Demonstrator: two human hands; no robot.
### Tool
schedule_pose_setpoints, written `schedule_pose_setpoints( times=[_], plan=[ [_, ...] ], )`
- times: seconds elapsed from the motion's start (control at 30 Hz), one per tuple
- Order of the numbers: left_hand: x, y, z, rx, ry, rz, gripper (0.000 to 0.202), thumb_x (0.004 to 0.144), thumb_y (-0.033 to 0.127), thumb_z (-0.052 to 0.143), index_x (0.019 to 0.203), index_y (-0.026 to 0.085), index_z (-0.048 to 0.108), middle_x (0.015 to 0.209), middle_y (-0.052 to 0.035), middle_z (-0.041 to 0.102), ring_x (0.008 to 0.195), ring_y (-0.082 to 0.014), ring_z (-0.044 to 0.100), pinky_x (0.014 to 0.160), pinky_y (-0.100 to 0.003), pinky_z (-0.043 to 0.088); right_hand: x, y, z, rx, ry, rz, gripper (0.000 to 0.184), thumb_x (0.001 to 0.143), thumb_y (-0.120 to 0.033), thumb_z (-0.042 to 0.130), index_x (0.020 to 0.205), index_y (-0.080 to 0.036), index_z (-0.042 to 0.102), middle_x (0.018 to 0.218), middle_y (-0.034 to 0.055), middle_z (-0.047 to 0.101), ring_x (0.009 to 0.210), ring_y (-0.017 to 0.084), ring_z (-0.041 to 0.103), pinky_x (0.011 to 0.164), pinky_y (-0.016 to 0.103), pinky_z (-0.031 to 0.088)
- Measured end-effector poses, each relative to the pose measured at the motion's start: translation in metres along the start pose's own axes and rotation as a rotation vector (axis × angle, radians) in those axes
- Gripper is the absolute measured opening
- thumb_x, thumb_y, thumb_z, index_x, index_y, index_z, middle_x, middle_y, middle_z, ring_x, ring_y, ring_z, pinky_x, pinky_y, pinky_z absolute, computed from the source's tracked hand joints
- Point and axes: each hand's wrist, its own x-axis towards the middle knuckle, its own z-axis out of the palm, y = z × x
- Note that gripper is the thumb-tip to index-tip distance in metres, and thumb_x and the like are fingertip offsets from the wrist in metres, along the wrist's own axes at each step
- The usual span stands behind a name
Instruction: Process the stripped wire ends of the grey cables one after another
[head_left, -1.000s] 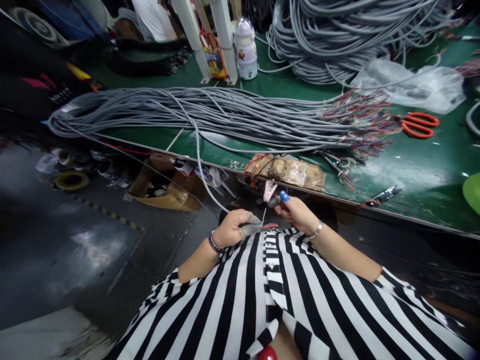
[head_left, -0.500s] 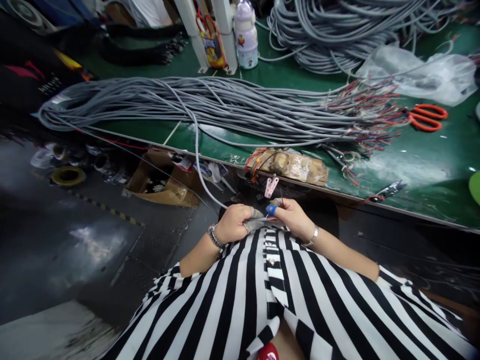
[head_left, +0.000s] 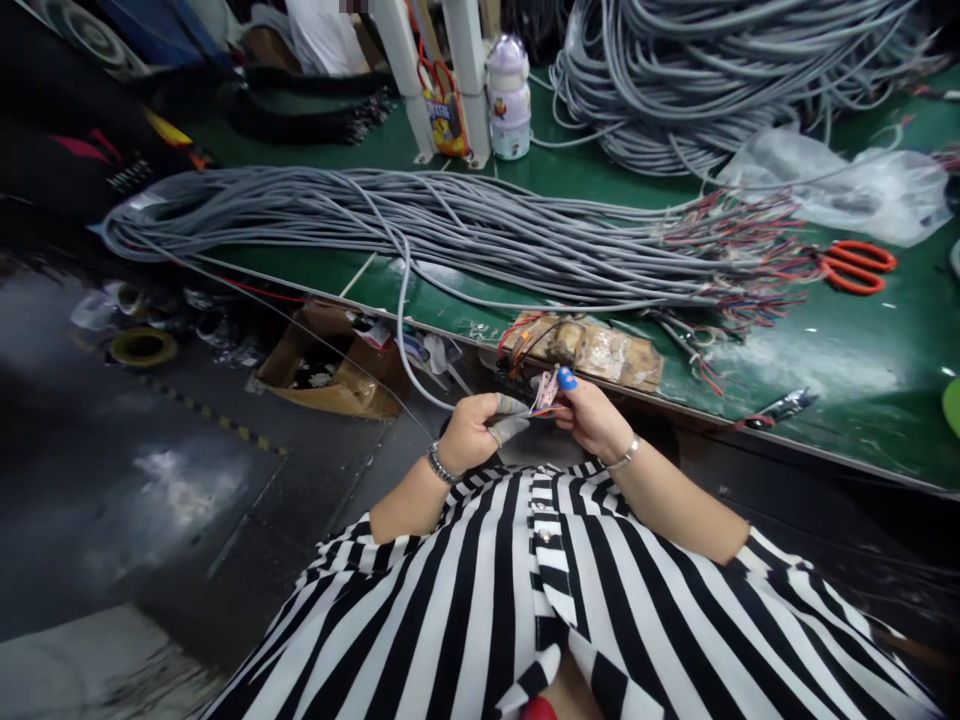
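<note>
My left hand is closed round the stripped end of a grey cable, with covers on its thumb and finger tips. Thin coloured wires stick out of that end toward my right hand. A blue cover sits on my right thumb, which is up against a pink clip below the bench edge. My right fingers are curled beside the clip and the wire tips, partly hiding both.
A long bundle of grey cables lies across the green bench, its stripped ends by orange-handled scissors. Taped cardboard, cutters, a bottle, a plastic bag and a cable coil are there too. A carton stands below.
My right hand has risen from beside the cable end to the pink clip, and its thumb is now raised. My left hand still grips the cable. The view has tilted slightly up.
</note>
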Motion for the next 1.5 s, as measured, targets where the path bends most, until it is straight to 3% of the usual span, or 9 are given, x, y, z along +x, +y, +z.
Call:
schedule_pose_setpoints(
  times=[0.3,0.6,0.83,1.03,1.1,1.2,1.33,1.4,1.5],
  plan=[
    [-0.001,-0.008,0.012,-0.017,-0.063,-0.035,0.018,0.085,0.03,0.068,0.088,0.013,0.072,0.079,-0.0055,0.074,0.069,-0.0135,0.068,0.066,-0.021,0.054,0.005,0.008,0.002,0.037,0.044,-0.097,0.056,0.065,-0.07,0.072,0.062,-0.016,0.054,0.047,-0.0062,0.035,0.044,0.006,0.027,0.044,0.023,0.018],
    [-0.001,-0.004,0.013,-0.016,-0.069,-0.005,0.019,0.085,0.031,0.068,0.087,0.012,0.072,0.078,-0.0064,0.074,0.068,-0.0136,0.068,0.065,-0.021,0.053,0.003,0.02,-0.002,0.189,0.088,0.058,0.062,0.061,-0.077,0.068,0.072,-0.017,0.055,0.062,-0.0013,0.053,0.045,0.005,0.032,0.039,0.019,0.013],
    [-0.025,0.006,0.004,0.008,-0.096,0.07,0.016,0.084,0.03,0.069,0.083,0.014,0.072,0.074,-0.0061,0.074,0.066,-0.0137,0.068,0.065,-0.022,0.053,-0.006,0.023,-0.016,0.194,0.044,0.088,0.062,0.064,-0.075,0.069,0.075,-0.014,0.06,0.072,0.0023,0.061,0.043,0.002,0.026,0.037,0.017,0.012],
    [-0.049,-0.014,0.0,0.233,-0.272,-0.156,0.015,0.086,0.027,0.064,0.094,0.017,0.071,0.085,-0.0048,0.074,0.077,-0.016,0.069,0.075,-0.028,0.054,-0.01,0.024,-0.028,0.186,0.019,0.111,0.058,0.068,-0.068,0.071,0.071,-0.011,0.062,0.055,-0.0034,0.048,0.041,0.001,0.017,0.037,0.017,0.007],
    [-0.047,-0.02,-0.005,0.308,-0.339,-0.181,0.024,0.081,0.025,0.069,0.105,0.017,0.069,0.097,-0.0063,0.073,0.089,-0.0193,0.069,0.082,-0.032,0.054,-0.012,0.024,-0.031,0.2,0.041,0.091,0.056,0.066,-0.066,0.073,0.072,-0.012,0.061,0.059,-0.0026,0.052,0.04,0.0,0.017,0.037,0.017,0.006],
    [-0.029,-0.016,-0.016,0.273,-0.255,-0.077,0.032,0.082,0.024,0.069,0.113,0.016,0.066,0.105,-0.0085,0.072,0.098,-0.0202,0.067,0.09,-0.034,0.053,-0.014,0.024,-0.033,0.196,0.059,0.081,0.054,0.068,-0.066,0.072,0.07,-0.013,0.057,0.06,-0.0023,0.053,0.039,0.0,0.014,0.037,0.018,0.004],
    [0.029,0.0,-0.027,0.286,-0.021,0.12,0.022,0.088,0.023,0.061,0.106,0.015,0.068,0.101,-0.0079,0.071,0.093,-0.0167,0.068,0.087,-0.03,0.054,-0.02,0.023,-0.03,0.106,0.004,0.117,0.058,0.075,-0.071,0.061,0.063,-0.015,0.053,0.046,-0.0076,0.037,0.036,0.001,0.01,0.038,0.02,0.002],
    [0.069,0.004,-0.025,0.41,-0.025,0.187,0.022,0.087,0.022,0.059,0.106,0.015,0.068,0.107,-0.0088,0.071,0.1,-0.0191,0.066,0.093,-0.033,0.052,-0.023,0.023,-0.027,0.05,-0.012,0.098,0.058,0.077,-0.071,0.059,0.069,-0.014,0.058,0.046,-0.0079,0.038,0.036,0.001,0.01,0.038,0.02,0.002],
    [0.126,0.001,-0.015,0.661,-0.186,0.158,0.031,0.084,0.016,0.054,0.112,0.014,0.066,0.121,-0.0107,0.066,0.114,-0.0231,0.06,0.102,-0.038,0.046,-0.029,0.023,-0.026,-0.013,-0.017,0.077,0.059,0.077,-0.071,0.058,0.075,-0.012,0.061,0.047,-0.0081,0.039,0.036,0.0,0.01,0.038,0.02,0.003]
  ],
)
